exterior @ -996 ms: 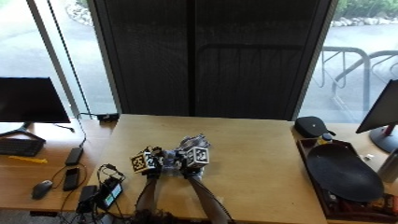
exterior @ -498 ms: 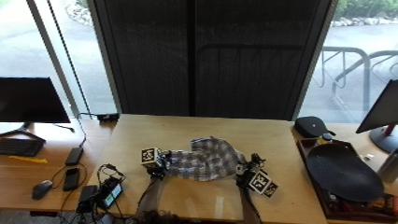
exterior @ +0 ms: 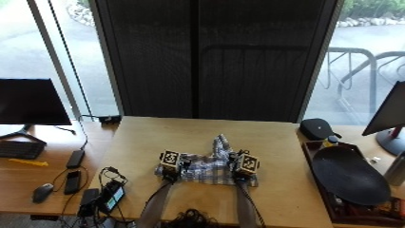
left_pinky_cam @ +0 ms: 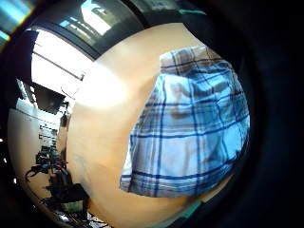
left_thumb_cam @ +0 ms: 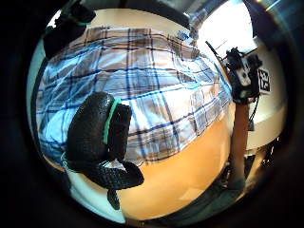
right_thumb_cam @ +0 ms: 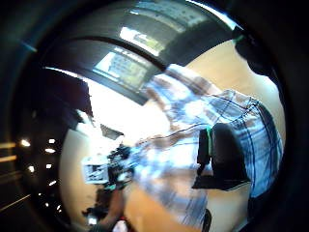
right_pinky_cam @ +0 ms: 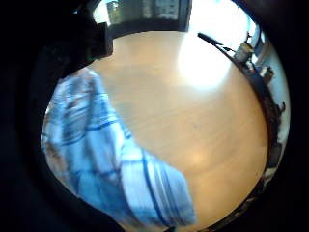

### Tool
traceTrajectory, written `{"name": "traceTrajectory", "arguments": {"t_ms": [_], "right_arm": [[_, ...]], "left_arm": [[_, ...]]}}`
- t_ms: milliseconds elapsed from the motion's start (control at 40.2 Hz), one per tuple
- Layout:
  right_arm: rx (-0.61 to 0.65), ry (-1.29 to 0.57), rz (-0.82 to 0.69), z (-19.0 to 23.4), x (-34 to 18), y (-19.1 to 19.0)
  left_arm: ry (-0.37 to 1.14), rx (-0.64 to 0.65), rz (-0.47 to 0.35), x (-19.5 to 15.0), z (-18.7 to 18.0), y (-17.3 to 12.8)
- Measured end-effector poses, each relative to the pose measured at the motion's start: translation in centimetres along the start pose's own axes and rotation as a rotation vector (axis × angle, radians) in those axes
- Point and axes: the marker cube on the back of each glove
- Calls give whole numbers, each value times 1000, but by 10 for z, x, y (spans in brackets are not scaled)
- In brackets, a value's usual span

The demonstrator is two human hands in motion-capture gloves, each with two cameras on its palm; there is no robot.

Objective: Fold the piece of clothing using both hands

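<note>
- Left hand (exterior: 172,167) and right hand (exterior: 241,169): set apart at either side of the garment, each with fingers curled on its cloth.
- Blue-and-white plaid cloth shirt (exterior: 212,166): spread between both hands on the light wooden desk (exterior: 278,190), one part trailing away from the person.

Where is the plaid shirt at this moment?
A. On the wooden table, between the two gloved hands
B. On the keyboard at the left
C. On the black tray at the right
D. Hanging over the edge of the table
A: in the outside view the plaid shirt lies on the wooden table, with the left hand at one end and the right hand at the other.
</note>
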Motion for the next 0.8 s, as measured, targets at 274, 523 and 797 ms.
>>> {"name": "traceTrajectory", "arguments": {"t_ms": [274,523,797], "right_arm": [[-20,246,5,31,3,-6],[-155,266,164,47,23,-12],[137,285,67,23,5,-21]], "left_arm": [[247,-114,-140,0,43,-37],[154,-145,-206,-15,61,-43],[381,40,-298,-15,43,-34]]}}
